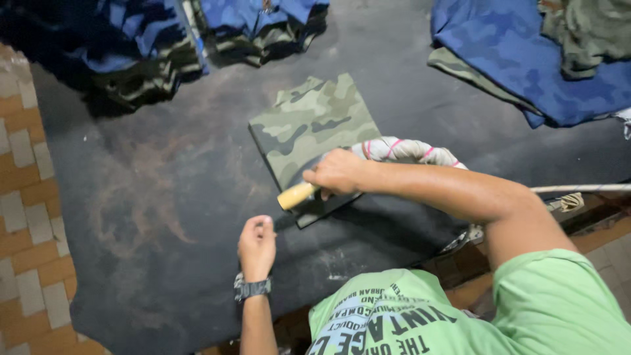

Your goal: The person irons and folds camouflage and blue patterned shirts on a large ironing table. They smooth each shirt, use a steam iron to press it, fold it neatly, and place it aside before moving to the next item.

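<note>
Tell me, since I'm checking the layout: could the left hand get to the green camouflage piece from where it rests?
Probably yes. The left hand lies on the dark table just short of the green camouflage piece, with bare surface between; only the right hand, gripping a wooden-handled tool, crosses the piece's near corner.

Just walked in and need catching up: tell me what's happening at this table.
A person in a green shirt leans over a dark padded table. The right hand grips a wooden-handled tool over a folded green camouflage cloth. The left hand rests on the table near the cloth's corner. Piles of blue and green camouflage cloth lie along the far edge.
</note>
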